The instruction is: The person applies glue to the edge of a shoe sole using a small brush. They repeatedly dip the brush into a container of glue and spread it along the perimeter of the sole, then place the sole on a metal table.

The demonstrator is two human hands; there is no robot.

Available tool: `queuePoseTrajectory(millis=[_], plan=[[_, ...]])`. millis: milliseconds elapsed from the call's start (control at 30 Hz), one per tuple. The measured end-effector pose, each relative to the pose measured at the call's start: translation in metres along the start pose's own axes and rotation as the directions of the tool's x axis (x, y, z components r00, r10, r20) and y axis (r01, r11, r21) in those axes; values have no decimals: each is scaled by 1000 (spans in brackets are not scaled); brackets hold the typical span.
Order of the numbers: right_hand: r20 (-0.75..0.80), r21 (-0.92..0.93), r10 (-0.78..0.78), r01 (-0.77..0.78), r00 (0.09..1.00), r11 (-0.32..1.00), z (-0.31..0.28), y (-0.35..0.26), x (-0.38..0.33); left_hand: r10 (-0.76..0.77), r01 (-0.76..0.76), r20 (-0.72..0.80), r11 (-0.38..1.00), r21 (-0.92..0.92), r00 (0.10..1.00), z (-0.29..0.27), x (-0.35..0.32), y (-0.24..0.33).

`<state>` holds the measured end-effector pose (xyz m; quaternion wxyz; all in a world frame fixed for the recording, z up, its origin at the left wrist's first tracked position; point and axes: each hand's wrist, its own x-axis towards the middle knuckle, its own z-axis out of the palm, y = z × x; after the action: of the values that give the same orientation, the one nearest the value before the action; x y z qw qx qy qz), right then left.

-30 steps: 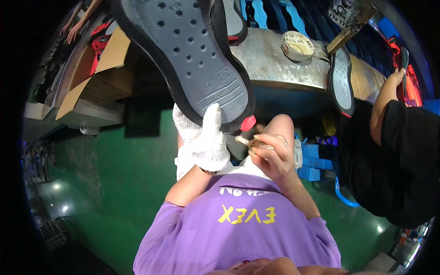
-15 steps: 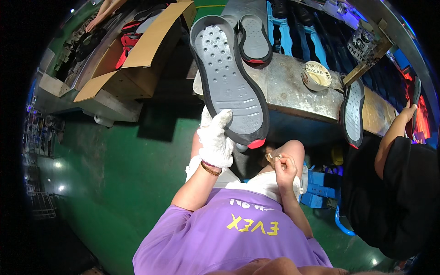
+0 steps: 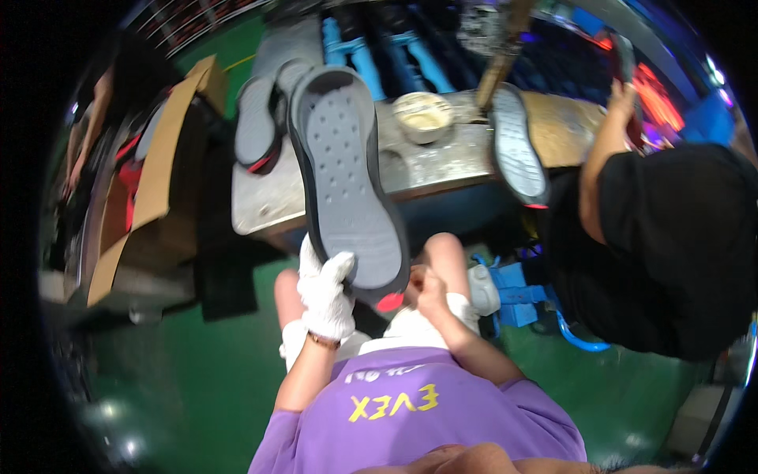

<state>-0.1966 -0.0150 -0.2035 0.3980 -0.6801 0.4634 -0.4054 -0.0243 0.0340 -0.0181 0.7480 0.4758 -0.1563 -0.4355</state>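
Note:
My left hand [image 3: 325, 296], in a white glove, grips the lower end of a long grey shoe sole [image 3: 343, 182] with a dark rim and a red patch at its heel. The sole stands nearly upright in front of me, tread side facing me. My bare right hand [image 3: 430, 288] is curled into a fist just right of the heel, above my lap. It seems to pinch a thin stick-like tool, which mostly stays hidden in the fingers.
A worn metal table [image 3: 426, 170] stands ahead with a bowl of pale paste [image 3: 424, 116] and another sole [image 3: 257, 122]. A person in black [image 3: 671, 237] at the right holds a further sole [image 3: 517, 154]. Cardboard boxes [image 3: 154, 174] lie left; a blue stool [image 3: 517, 292] stands on the green floor.
The sole stays in my left hand and now appears smaller and further up the view. My right hand has come off the heel and closed into a fist beside it.

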Motion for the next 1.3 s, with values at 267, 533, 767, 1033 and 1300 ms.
queuePoseTrajectory(millis=[267,533,767,1033,1300], plan=[[166,57,-106,98,980,994,-2,36,11,-260,214,259,958,192,930,45,1,-44],[127,55,-79,72,989,996,11,57,9,-289,150,412,929,338,864,127,36,-67],[117,15,66,-68,991,998,-8,29,9,-224,158,476,972,175,851,166,68,-78],[81,-4,-24,25,996,1000,-8,24,20,174,-298,356,896,329,918,256,78,-128],[151,80,126,-139,981,987,-13,19,15,427,-796,672,360,487,604,222,104,-130]])
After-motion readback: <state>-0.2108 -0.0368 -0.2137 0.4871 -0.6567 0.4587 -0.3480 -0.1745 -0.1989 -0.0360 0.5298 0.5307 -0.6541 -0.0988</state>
